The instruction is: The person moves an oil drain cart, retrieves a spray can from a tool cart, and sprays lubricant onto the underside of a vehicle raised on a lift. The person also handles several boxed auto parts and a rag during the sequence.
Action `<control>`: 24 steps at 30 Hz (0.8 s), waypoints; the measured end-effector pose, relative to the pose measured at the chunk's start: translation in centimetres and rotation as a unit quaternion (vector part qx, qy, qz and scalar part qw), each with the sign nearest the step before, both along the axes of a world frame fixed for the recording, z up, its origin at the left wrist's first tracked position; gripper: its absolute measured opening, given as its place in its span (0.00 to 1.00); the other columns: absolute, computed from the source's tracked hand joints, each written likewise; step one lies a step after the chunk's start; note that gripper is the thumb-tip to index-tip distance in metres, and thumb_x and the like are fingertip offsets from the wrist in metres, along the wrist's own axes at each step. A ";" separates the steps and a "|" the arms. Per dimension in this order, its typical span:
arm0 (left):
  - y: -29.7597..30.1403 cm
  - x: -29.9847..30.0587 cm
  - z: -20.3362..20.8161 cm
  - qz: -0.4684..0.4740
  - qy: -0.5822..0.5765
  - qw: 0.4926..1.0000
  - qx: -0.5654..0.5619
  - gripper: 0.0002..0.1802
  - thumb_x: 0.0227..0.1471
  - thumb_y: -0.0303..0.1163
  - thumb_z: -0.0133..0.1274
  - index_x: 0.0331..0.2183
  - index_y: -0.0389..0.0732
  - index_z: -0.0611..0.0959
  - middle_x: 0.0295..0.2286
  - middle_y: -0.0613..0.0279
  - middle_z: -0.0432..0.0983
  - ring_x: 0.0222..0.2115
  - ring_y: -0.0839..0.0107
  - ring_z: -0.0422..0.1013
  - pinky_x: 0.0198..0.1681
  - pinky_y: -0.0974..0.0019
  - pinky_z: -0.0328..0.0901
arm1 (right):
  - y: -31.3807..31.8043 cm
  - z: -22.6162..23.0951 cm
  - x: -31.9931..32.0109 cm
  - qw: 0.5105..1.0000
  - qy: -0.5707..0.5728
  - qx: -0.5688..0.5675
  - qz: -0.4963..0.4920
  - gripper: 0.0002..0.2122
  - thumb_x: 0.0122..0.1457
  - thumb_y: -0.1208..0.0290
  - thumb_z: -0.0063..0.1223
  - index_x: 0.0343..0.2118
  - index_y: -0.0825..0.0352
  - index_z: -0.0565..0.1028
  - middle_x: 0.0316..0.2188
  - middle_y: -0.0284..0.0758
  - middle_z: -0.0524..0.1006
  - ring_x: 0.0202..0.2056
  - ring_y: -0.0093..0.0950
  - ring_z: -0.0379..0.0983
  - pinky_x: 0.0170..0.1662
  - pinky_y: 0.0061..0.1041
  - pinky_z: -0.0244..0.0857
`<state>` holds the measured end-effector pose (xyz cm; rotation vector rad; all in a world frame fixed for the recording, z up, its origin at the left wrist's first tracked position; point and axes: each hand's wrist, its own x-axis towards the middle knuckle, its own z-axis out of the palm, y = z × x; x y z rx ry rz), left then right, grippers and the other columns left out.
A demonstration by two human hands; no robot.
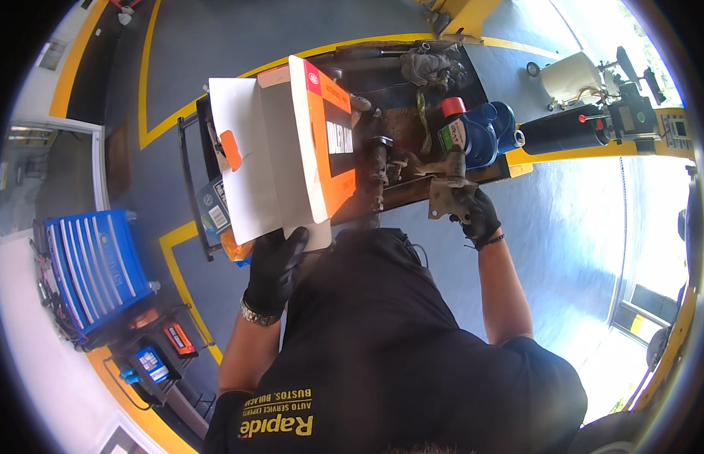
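Note:
My left hand (276, 265), in a black glove, grips the lower edge of an opened cardboard box (339, 163). The box is orange and white, and its wide white flap (246, 163) is folded out to the left. My right hand (481, 217), also in a black glove, is closed on a worn metal part (449, 198) with a flat, holed plate. That part is over the near right edge of a dark tray (401, 89). Beside the box, another dirty, shaft-like metal part (378, 163) lies in the tray. What the box holds is hidden.
A blue jug (481, 136) with a red cap stands at the tray's right. A grey rag (428, 68) lies at its far end. A blue tool chest (95, 265) is at left. A black cylinder and a cream tank (570, 78) stand at right.

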<state>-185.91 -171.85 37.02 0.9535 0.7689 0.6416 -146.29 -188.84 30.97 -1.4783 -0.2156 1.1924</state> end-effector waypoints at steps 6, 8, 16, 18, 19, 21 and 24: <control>0.1 0.2 1.3 -0.084 0.116 0.973 0.180 0.18 0.66 0.24 0.49 0.57 0.39 0.76 0.52 0.51 0.75 0.47 0.55 0.78 0.49 0.52 0.75 | -0.7 4.9 -2.5 0.967 -0.247 0.039 0.044 0.16 0.61 0.70 0.58 0.48 0.75 0.75 0.39 0.41 0.80 0.32 0.29 0.81 0.26 0.26 0.75; -0.3 0.5 1.8 -0.121 0.163 0.918 0.342 0.17 0.65 0.23 0.50 0.55 0.39 0.78 0.52 0.49 0.74 0.49 0.52 0.76 0.49 0.53 0.74 | -1.6 8.8 -2.7 0.967 -0.250 0.039 0.019 0.15 0.59 0.73 0.59 0.47 0.74 0.75 0.39 0.41 0.80 0.32 0.29 0.81 0.26 0.26 0.75; -1.3 5.2 1.8 -0.189 0.087 0.963 0.171 0.13 0.66 0.29 0.53 0.50 0.35 0.80 0.45 0.53 0.79 0.44 0.62 0.78 0.47 0.60 0.73 | 0.7 26.0 -8.5 0.741 -0.643 -0.046 0.190 0.16 0.66 0.68 0.50 0.49 0.76 0.74 0.39 0.46 0.80 0.24 0.26 0.79 0.18 0.22 0.70; -1.3 5.9 1.8 -0.157 0.006 0.985 0.065 0.14 0.66 0.31 0.53 0.50 0.33 0.79 0.42 0.57 0.79 0.40 0.68 0.78 0.44 0.64 0.73 | 2.1 28.5 -10.3 0.780 -0.584 -0.036 0.220 0.15 0.62 0.71 0.54 0.48 0.75 0.76 0.41 0.46 0.80 0.29 0.30 0.80 0.24 0.26 0.73; -1.3 6.3 1.7 -0.146 -0.007 0.989 0.030 0.15 0.67 0.31 0.53 0.49 0.32 0.79 0.41 0.59 0.79 0.39 0.70 0.78 0.42 0.67 0.73 | 2.9 28.9 -10.9 0.780 -0.580 -0.014 0.234 0.15 0.60 0.72 0.56 0.48 0.73 0.77 0.42 0.46 0.80 0.31 0.32 0.80 0.27 0.28 0.74; -1.2 6.3 1.6 -0.156 0.050 0.972 0.170 0.15 0.67 0.31 0.52 0.51 0.33 0.78 0.41 0.58 0.79 0.38 0.71 0.79 0.40 0.69 0.74 | 5.1 28.3 -10.8 0.685 -0.672 0.098 0.265 0.14 0.57 0.73 0.57 0.46 0.70 0.78 0.42 0.44 0.80 0.36 0.37 0.80 0.35 0.31 0.74; -1.1 6.2 0.9 -0.160 0.015 0.955 0.248 0.16 0.67 0.31 0.51 0.53 0.33 0.77 0.42 0.57 0.79 0.37 0.71 0.80 0.38 0.70 0.76 | 8.6 26.4 -8.9 0.492 -0.777 0.258 0.298 0.15 0.53 0.74 0.59 0.44 0.65 0.80 0.42 0.42 0.81 0.42 0.42 0.78 0.44 0.35 0.74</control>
